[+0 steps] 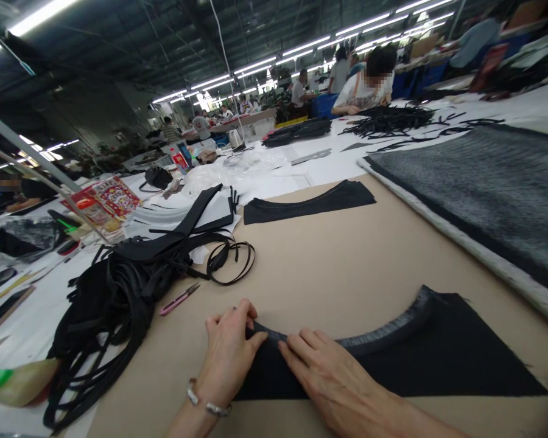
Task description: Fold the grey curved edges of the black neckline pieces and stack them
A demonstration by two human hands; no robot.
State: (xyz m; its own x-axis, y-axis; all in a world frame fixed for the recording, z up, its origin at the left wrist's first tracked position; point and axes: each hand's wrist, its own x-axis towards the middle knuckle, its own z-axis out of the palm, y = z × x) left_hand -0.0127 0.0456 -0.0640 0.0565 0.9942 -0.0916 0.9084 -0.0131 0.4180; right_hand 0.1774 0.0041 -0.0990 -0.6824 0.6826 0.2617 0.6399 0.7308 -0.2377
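Note:
A curved black fabric panel (438,359) lies on the brown paper in front of me, with a shiny dark strip (379,333) along its concave upper edge. At the left end of that edge, my left hand (231,350) pinches the fabric between thumb and fingers; a silver bracelet is on the wrist. Close beside it, my right hand (331,371) has its fingers bent and pressed together on the strip and the panel's edge. The fabric beneath both hands is hidden. Another curved black panel (310,204) lies farther back.
Pink-handled thread snips (179,299) lie left of my hands, beside a heap of black strips (123,286). A green-capped bottle (22,382) lies at lower left. Thick grey fabric layers (475,182) border the right. Across the table, a person (365,85) leans over black strips.

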